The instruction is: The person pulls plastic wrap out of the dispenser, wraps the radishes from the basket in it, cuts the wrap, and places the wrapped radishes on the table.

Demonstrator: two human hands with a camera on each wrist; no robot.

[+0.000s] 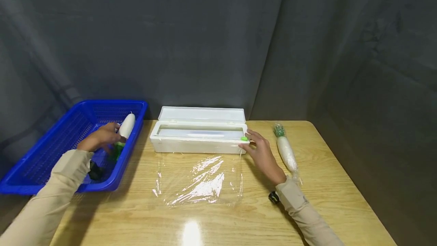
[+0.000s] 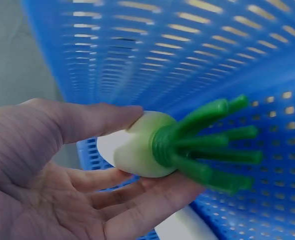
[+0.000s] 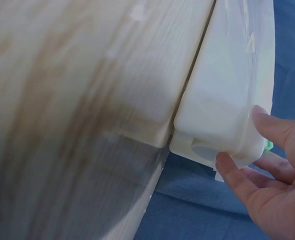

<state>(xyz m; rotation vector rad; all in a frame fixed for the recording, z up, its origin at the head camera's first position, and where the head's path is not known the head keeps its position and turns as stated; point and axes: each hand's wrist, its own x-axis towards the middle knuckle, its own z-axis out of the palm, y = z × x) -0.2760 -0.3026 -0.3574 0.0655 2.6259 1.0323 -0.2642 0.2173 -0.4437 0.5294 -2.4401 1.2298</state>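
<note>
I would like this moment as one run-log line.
left hand: holds white radish with green stems in blue plastic basket | right hand: touches white rectangular dispenser | clear plastic film: over wooden table

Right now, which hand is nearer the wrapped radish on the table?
Right. The right hand is at the white box, just left of the wrapped radish; the left hand is much farther left, in the blue basket, gripping another radish.

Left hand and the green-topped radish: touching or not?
Touching. The left wrist view shows it plainly: the left hand grips the green-topped radish, thumb on one side, fingers against the other.
</note>
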